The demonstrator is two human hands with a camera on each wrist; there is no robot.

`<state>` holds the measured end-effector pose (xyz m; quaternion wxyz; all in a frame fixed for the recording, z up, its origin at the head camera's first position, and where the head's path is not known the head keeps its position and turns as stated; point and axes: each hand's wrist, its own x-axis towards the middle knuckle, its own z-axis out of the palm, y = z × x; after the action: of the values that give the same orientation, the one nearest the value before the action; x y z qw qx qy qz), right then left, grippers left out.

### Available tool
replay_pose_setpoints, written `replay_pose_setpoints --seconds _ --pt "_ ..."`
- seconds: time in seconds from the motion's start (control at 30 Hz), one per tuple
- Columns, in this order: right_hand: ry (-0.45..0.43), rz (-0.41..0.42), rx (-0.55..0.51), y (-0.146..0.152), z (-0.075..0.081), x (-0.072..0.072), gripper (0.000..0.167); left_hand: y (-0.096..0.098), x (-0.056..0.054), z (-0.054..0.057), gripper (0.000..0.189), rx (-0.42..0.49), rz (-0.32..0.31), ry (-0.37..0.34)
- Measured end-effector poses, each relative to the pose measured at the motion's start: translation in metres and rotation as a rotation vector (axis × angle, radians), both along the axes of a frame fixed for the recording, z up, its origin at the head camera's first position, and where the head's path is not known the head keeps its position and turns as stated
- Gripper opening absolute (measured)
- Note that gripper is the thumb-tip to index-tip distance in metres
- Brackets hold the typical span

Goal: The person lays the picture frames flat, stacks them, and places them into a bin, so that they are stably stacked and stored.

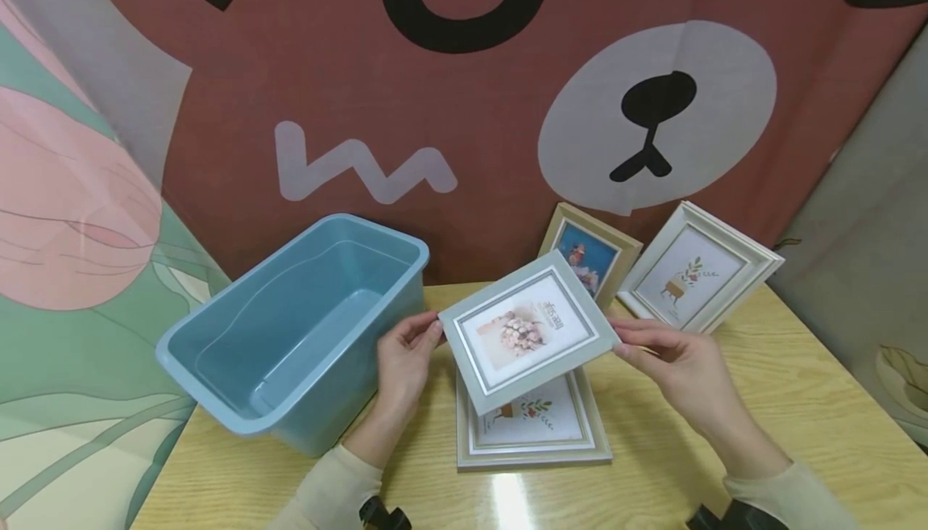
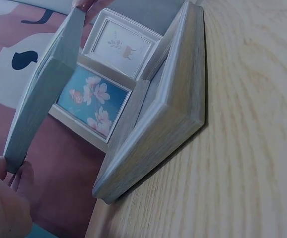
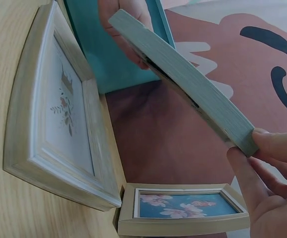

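A pale grey-green picture frame [image 1: 524,332] with a flower print is held up and tilted between both hands. My left hand [image 1: 406,359] pinches its left corner between thumb and fingers. At the opposite corner my right hand [image 1: 677,373] pinches it the same way. Beneath it, a beige picture frame [image 1: 532,453] with a plant print lies face up on the table, partly hidden in the head view. The right wrist view shows the held picture frame [image 3: 183,82] edge-on, well above the beige picture frame [image 3: 29,124].
A blue plastic bin [image 1: 341,337] stands left of the hands. Behind, a tan picture frame [image 1: 619,272] with a blue flower print and a white picture frame [image 1: 699,268] lean upright near the bear-print cloth [image 1: 478,111]. The wooden table [image 1: 797,369] extends right.
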<state>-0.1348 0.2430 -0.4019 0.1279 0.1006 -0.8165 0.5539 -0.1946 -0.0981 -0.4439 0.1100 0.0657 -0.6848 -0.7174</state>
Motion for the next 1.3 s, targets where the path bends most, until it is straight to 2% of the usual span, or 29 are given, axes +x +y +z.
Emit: replay_pose_setpoints --seconds 0.3,0.53,0.8,1.03,1.3 --pt "-0.01 -0.019 0.029 -0.002 -0.004 0.008 0.019 -0.002 0.001 0.003 0.023 -0.061 -0.023 -0.01" --pt "-0.012 -0.019 0.028 -0.004 -0.009 0.014 0.02 -0.004 0.002 0.005 0.029 -0.097 -0.081 0.049" --pt "-0.007 -0.014 0.02 -0.006 -0.016 0.021 0.02 -0.006 0.004 0.007 0.033 -0.159 -0.14 0.071" --pt "-0.046 -0.038 0.025 -0.008 -0.021 0.029 0.018 -0.008 0.004 0.009 0.034 -0.19 -0.17 0.124" --pt "-0.036 -0.04 0.037 -0.008 -0.03 0.037 0.017 -0.009 0.004 0.011 0.036 -0.201 -0.212 0.099"
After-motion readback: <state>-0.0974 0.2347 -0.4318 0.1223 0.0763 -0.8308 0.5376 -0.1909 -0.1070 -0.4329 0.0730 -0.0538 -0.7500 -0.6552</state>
